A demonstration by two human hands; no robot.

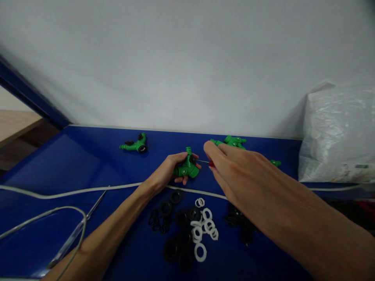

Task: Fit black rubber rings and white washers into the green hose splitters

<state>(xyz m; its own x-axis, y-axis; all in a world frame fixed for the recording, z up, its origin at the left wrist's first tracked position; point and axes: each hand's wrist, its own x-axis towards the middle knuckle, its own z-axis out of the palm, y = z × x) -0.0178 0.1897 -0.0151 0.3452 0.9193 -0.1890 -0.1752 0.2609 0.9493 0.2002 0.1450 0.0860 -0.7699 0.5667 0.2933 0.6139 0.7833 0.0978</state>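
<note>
In the middle of the head view my left hand (170,168) is closed around a green hose splitter (187,168) with a black valve knob on its right side. My right hand (225,164) grips a screwdriver by its red handle (211,164). The thin metal shaft (202,160) points left, its tip at or close to the black knob; I cannot tell whether it touches a screw. Most of the handle is hidden inside my fingers. Below my hands lie white plastic rings (200,252) and black rings (170,249).
A finished-looking green splitter (134,145) with black parts lies at the left. More green splitters (234,141) lie behind my right hand. A white cable (117,188) crosses the blue table (96,164). A clear-handled screwdriver (73,236) lies at left, a plastic-wrapped package (336,136) at right.
</note>
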